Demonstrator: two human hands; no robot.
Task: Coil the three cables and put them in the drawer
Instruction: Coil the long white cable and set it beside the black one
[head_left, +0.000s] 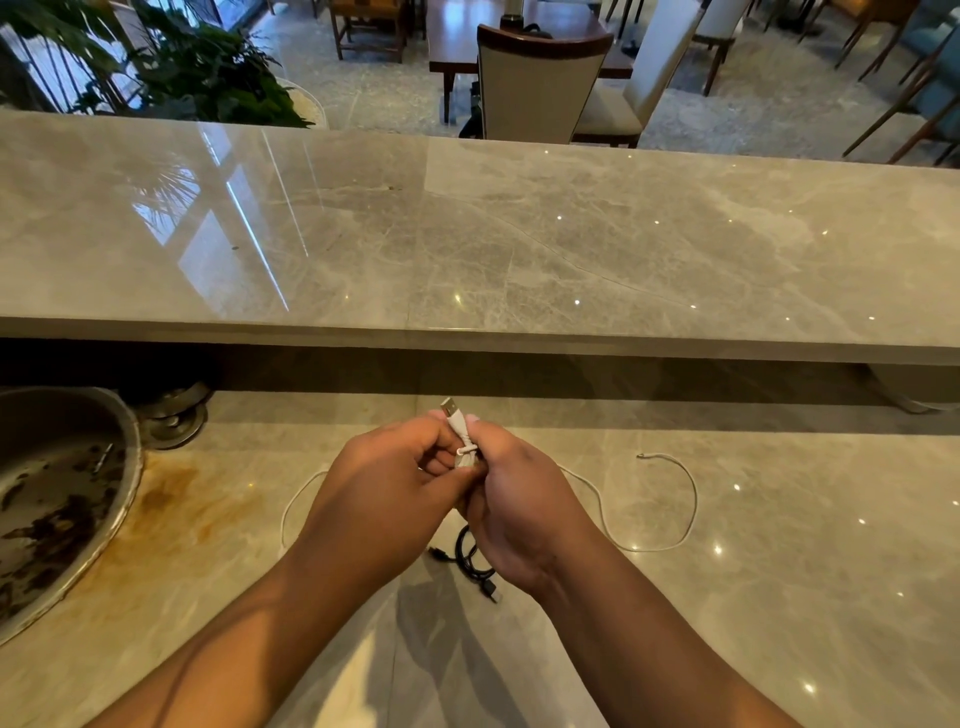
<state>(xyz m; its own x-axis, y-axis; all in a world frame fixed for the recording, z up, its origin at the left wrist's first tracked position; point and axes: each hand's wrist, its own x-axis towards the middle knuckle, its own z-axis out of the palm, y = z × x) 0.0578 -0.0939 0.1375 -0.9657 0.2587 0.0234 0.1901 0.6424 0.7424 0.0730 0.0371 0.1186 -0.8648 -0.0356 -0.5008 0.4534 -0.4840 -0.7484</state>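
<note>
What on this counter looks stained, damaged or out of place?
An orange-brown stain spreads over the marble counter beside the sink, whose basin shows dark rust-like patches. The cables look ordinary.

The bench (779, 597) is polished stone, beige-grey with pale veining, glossy enough to throw back pinpoints of ceiling light; a rusty orange stain (176, 499) dulls it beside the sink. The raised ledge (519, 234) behind is the same veined stone, mirror-smooth, reflecting windows. The sink (62, 499) is dull grey metal, blotched with dark brown patches. The white cable (670, 514) looks like smooth matt plastic, its plug (450, 406) tipped with bright metal. The black cable (467, 556) has a slight sheen. Beyond the ledge, the chair (540, 83) shows dark glossy wood framing pale matt upholstery.
</note>
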